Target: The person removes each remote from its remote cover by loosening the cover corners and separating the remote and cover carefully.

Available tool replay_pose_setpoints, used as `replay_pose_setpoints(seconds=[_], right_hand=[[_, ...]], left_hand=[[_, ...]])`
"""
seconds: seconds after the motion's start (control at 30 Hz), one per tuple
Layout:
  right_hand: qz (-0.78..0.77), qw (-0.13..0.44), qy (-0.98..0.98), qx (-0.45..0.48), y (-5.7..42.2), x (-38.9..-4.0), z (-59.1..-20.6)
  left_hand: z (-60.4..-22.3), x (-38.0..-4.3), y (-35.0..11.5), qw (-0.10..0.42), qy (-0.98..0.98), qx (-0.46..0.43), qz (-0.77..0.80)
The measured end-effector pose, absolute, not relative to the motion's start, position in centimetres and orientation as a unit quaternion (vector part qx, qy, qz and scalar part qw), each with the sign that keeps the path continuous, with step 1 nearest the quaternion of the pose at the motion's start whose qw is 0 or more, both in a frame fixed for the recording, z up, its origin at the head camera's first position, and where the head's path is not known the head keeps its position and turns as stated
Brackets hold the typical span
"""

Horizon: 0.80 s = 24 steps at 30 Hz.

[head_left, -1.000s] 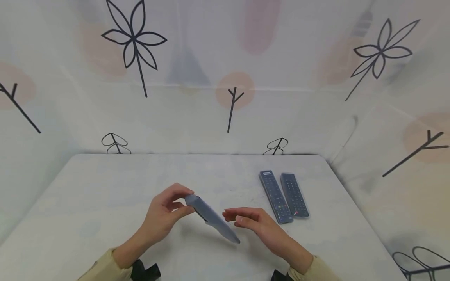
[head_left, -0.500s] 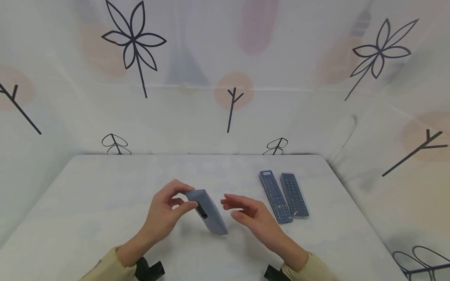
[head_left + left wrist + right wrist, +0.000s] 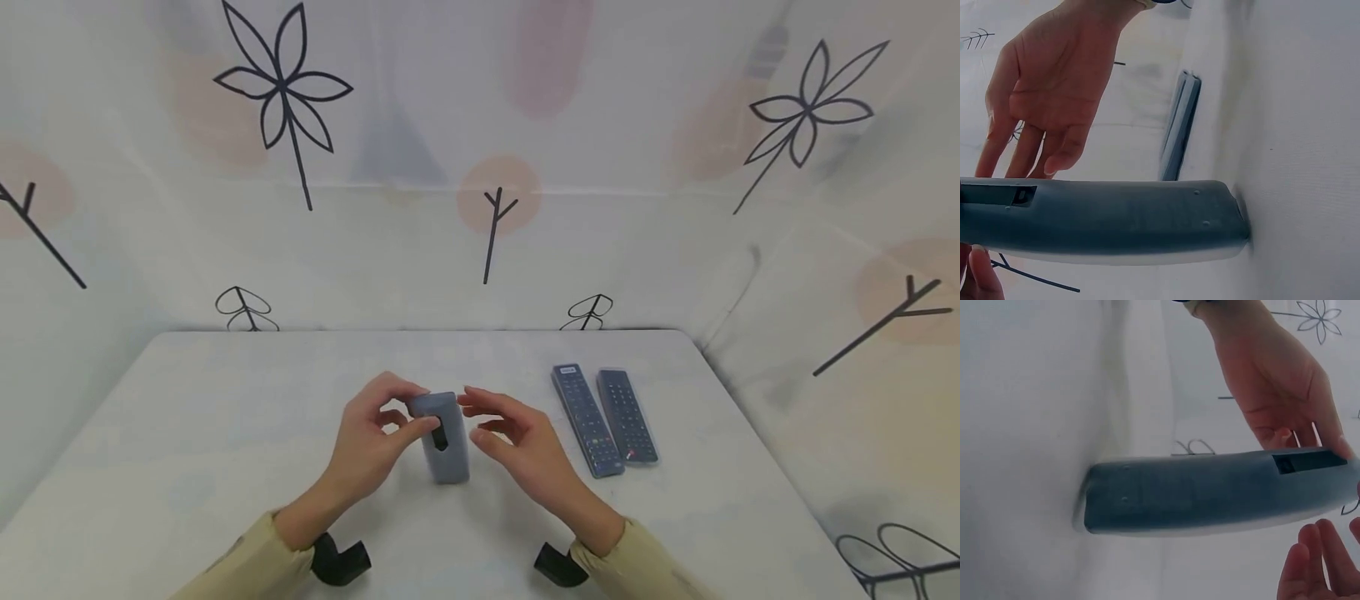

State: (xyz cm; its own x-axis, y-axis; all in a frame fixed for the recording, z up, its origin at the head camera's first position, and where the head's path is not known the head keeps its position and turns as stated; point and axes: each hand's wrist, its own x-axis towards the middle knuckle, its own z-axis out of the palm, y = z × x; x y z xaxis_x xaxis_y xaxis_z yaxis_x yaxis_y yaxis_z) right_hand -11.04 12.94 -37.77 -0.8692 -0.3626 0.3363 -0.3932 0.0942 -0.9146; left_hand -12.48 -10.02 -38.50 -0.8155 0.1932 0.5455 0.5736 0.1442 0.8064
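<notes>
A grey-blue remote control (image 3: 450, 454) stands nearly upright, its rounded back facing me and its lower end right at the white table. Near its upper end is a dark slot. My left hand (image 3: 369, 435) pinches that end, the thumb over the slot's edge and the fingers at the top. In the right wrist view the left hand (image 3: 1275, 381) reaches down to the remote from above. My right hand (image 3: 525, 442) is at the other side, fingers loosely bent, fingertips close to the upper right edge, thumb apart from it. The front of the remote is hidden.
Two dark remote controls lie side by side on the right of the table: a longer one (image 3: 588, 421) and a shorter one (image 3: 628, 417). Behind the table (image 3: 247, 392) hangs a white cloth (image 3: 405, 258) with printed leaves and twigs, continuing along both sides.
The held remote has swung from a slant to nearly upright, turning its slotted back into view. Both hands have moved slightly away from me, and the right hand has come closer to the remote.
</notes>
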Motion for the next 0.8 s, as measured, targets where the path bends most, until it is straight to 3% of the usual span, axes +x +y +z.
replay_pose_setpoints(seconds=[0.23, 0.43, 0.8], right_hand=[[0.598, 0.086, -0.737, 0.303, 12.0, -12.2, -38.0], [0.605, 0.106, -0.726, 0.308, 11.8, -12.8, -38.0], [0.575, 0.174, -0.727, 0.332, 12.2, -13.3, -37.8]], left_hand=[[-37.0, -12.1, -8.7, 0.185, -0.737, -0.277, -0.589], [-35.7, -12.0, -7.9, 0.185, -0.737, -0.277, -0.587], [-38.9, -14.4, -7.7, 0.228, -0.744, -0.335, -0.53]])
